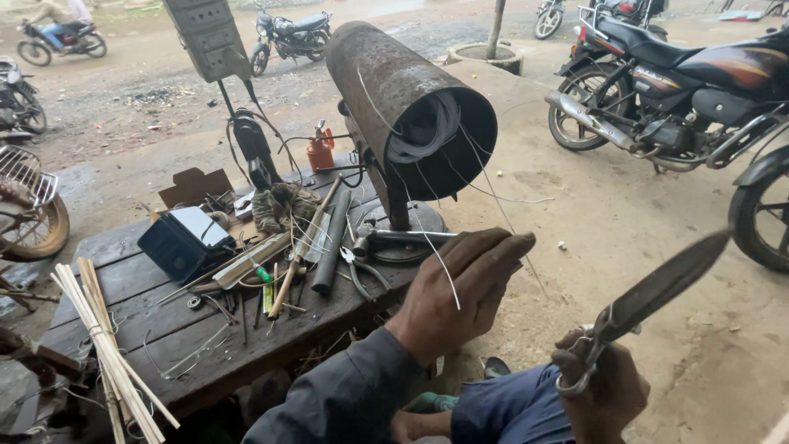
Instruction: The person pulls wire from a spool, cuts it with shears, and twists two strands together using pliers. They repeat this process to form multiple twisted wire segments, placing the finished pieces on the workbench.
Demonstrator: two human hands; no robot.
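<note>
Hand on our left (pixel 460 292) pinches a thin pale wire (pixel 444 263) drawn from the rusty metal drum (pixel 394 90) just beyond it; our right hand (pixel 600 390) is clamped on large dark shears (pixel 657 288). We should keep the wire taut and cut close to the fingers.

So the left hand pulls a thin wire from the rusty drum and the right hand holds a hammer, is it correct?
Not quite. The head view shows the right hand holding large scissors, not a hammer. The left hand does hold a thin wire from the rusty drum.
</note>
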